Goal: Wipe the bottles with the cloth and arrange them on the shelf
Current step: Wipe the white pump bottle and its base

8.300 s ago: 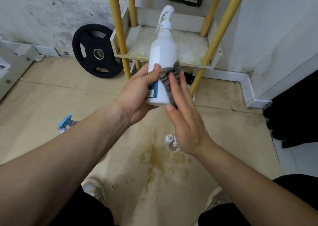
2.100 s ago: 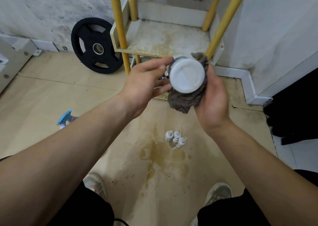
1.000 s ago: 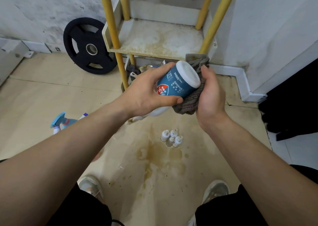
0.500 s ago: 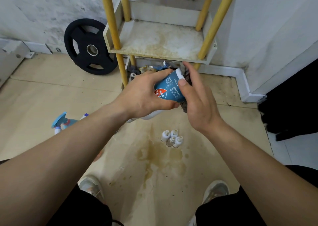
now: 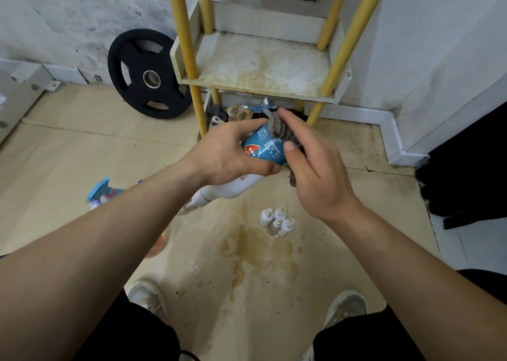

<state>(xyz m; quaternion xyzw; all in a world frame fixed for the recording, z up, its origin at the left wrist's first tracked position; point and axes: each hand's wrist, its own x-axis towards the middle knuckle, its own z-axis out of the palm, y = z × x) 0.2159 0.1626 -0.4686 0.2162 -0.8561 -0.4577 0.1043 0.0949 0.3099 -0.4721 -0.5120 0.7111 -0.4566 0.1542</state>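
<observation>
My left hand (image 5: 227, 152) grips a white spray bottle (image 5: 263, 152) with a blue label, tipped with its base up and nozzle down toward me. My right hand (image 5: 315, 168) holds a dark grey cloth (image 5: 279, 130) against the bottle's base end, covering it. The stained white shelf (image 5: 263, 66) with yellow posts stands just behind the hands. Several small white-capped bottles (image 5: 277, 222) stand together on the floor below my right wrist. A blue-headed spray bottle (image 5: 100, 193) lies on the floor at the left, partly hidden by my left arm.
A black weight plate (image 5: 148, 75) leans on the wall left of the shelf. Clutter sits on the shelf's lower level (image 5: 241, 113). The tan floor (image 5: 247, 256) has brown stains. My shoes (image 5: 148, 297) are at the bottom. A dark object (image 5: 466, 174) fills the right edge.
The bottle went from upright to tipped base-up. My right hand has moved the cloth from under the base to over the base end; the left hand keeps its grip.
</observation>
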